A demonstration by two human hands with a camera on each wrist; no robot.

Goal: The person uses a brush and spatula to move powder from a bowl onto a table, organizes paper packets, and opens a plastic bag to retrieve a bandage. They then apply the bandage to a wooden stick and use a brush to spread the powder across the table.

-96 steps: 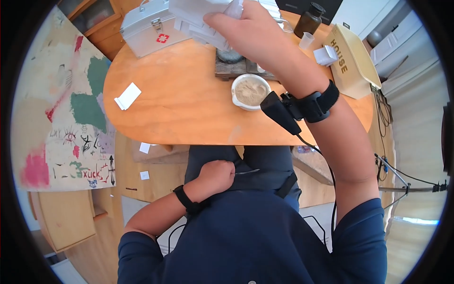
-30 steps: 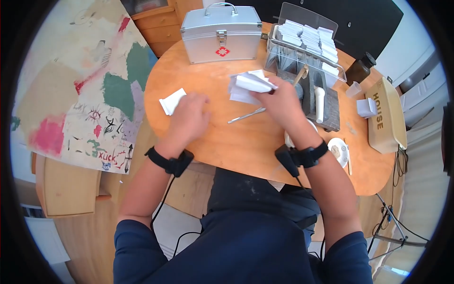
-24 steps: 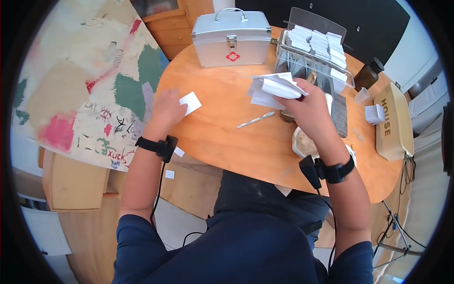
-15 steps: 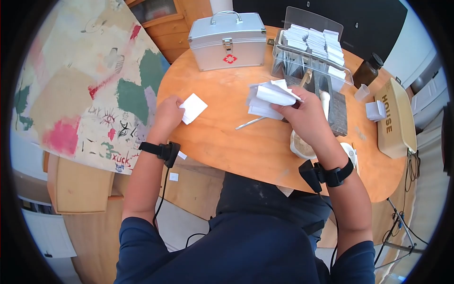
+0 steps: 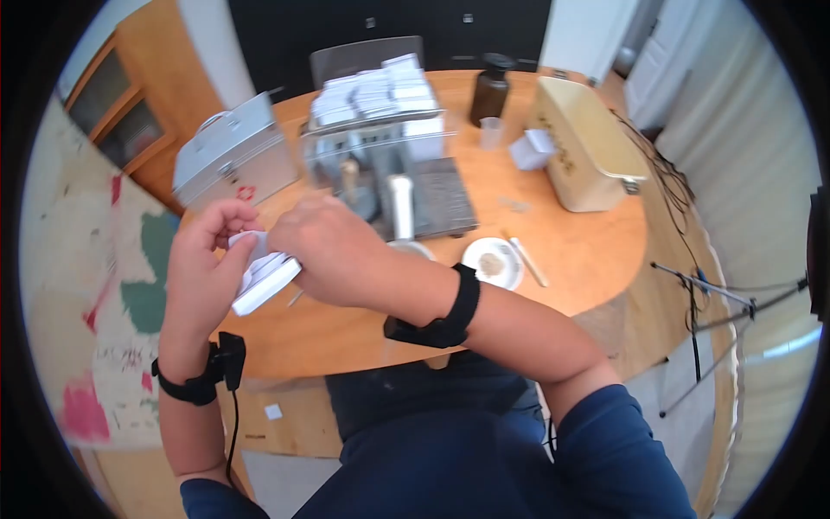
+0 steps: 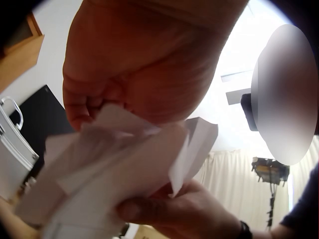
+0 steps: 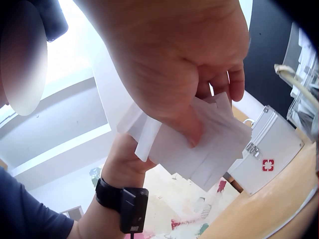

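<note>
Both hands hold a loose bundle of folded white paper packets (image 5: 266, 290) above the near left of the table. My left hand (image 5: 201, 272) grips it from the left, thumb over the paper. From the other side my right hand (image 5: 333, 251) pinches the bundle. The right wrist view shows the right thumb (image 7: 192, 132) flat across the packets (image 7: 204, 149), other fingers behind them. Packet edges fan out unevenly between the hands in the left wrist view, where the left fingers (image 6: 82, 107) curl at the paper.
A silver first-aid case (image 5: 238, 156) stands behind the hands. Farther back is a clear bin (image 5: 380, 147) full of packets. To the right are a stone block (image 5: 450, 199), a small dish (image 5: 493, 264) with powder, a brown bottle (image 5: 491, 91) and a cream box (image 5: 588, 147).
The left hand has picked up the white packet from the table's left and brought it to the bundle in the right hand. The hands now meet, and the head view has turned right.
</note>
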